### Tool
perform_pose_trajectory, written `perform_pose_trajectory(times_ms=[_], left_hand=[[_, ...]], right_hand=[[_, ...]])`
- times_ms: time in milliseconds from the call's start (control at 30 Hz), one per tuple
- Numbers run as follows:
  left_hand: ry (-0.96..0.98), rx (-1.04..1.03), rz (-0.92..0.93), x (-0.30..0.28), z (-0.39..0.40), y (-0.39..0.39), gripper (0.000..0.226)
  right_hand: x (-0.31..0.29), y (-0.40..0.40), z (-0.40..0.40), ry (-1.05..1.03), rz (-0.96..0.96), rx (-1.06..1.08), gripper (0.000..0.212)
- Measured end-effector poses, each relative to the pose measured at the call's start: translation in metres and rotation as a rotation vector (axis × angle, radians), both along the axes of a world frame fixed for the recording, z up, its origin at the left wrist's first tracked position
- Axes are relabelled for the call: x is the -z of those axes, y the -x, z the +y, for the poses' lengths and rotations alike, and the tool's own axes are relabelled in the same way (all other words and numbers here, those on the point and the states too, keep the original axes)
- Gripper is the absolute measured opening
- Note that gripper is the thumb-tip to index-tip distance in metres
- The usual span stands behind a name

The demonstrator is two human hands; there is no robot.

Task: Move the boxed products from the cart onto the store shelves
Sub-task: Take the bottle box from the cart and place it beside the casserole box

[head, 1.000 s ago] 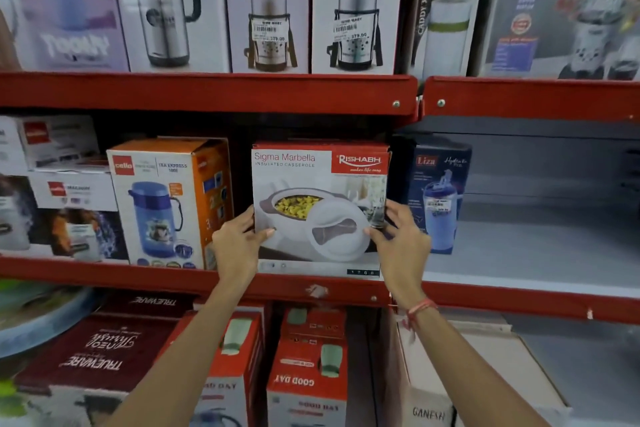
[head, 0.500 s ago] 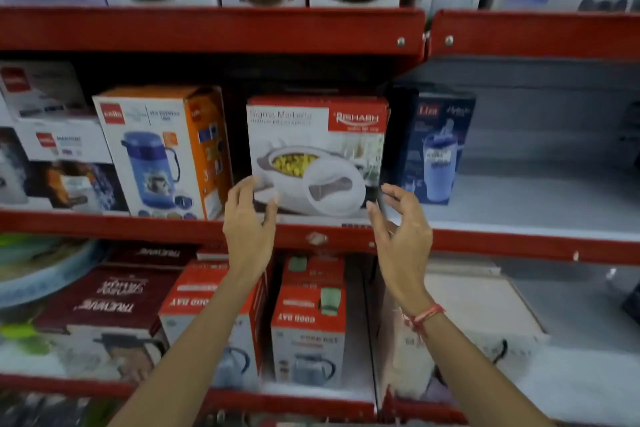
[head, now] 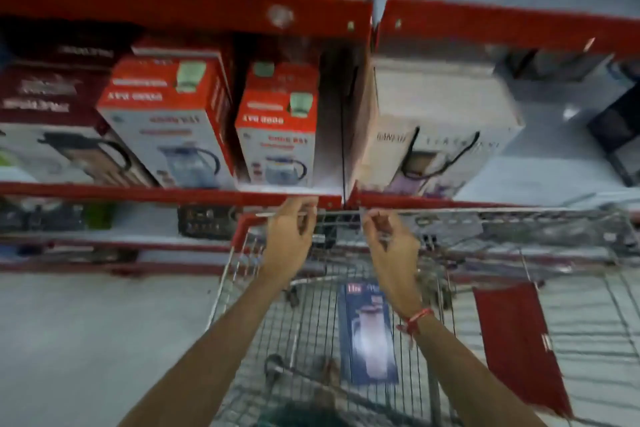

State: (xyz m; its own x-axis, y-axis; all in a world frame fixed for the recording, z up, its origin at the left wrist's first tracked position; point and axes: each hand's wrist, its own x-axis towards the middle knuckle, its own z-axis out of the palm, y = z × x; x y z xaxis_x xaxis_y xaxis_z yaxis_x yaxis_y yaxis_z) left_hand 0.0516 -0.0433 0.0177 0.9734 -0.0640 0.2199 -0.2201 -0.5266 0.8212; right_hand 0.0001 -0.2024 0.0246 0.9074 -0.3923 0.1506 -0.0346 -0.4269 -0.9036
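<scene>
The view is blurred and tilted down. A wire shopping cart [head: 571, 229] stands against the red shelves [head: 173, 196]. One dark blue box [head: 367, 333] with a white jug picture lies flat on the cart's mesh floor. My left hand [head: 289, 236] and my right hand [head: 391, 246] hang above the cart's far end, both empty with fingers loosely apart. Neither touches the blue box, which lies below and between my forearms. The casserole box is out of frame above.
Red-and-white kettle boxes [head: 277, 125] and a white box [head: 440, 121] fill the low shelf. A red flap [head: 516, 347] hangs on the cart's right side. Grey floor [head: 86, 340] lies to the left of the cart.
My hands let go of the casserole box on the middle shelf and dropped down over the cart. The camera swung down from the shelves to the cart.
</scene>
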Motion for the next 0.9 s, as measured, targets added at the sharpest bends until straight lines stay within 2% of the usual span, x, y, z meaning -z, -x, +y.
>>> perform_pose_trajectory(times_ms=[200, 267, 367, 467, 533, 700, 900], left_hand=[[-0.061, 0.009, 0.587, 0.142, -0.037, 0.060, 0.018], [-0.173, 0.025, 0.743, 0.177, -0.050, 0.074, 0.022], [-0.232, 0.103, 0.951, 0.217, -0.073, 0.094, 0.036], [-0.229, 0.179, 1.112, 0.234, -0.091, 0.110, 0.042], [-0.225, 0.194, 1.115, 0.235, -0.092, 0.116, 0.035], [-0.238, 0.142, 0.917, 0.186, -0.070, 0.120, 0.040], [-0.033, 0.062, 0.694, 0.072, -0.027, 0.138, 0.047]], right_hand=[[0.145, 0.036, -0.032, -0.099, 0.561, 0.030, 0.022], [0.187, 0.045, -0.046, -0.052, 0.738, 0.013, 0.023], [0.244, 0.062, -0.065, 0.008, 0.933, -0.034, 0.041], [0.249, 0.074, -0.065, -0.113, 1.065, -0.051, 0.026], [0.245, 0.080, -0.067, -0.158, 1.074, -0.062, 0.023], [0.205, 0.094, -0.070, -0.158, 0.956, -0.067, 0.046], [0.081, 0.113, -0.046, -0.235, 0.709, -0.062, 0.049]])
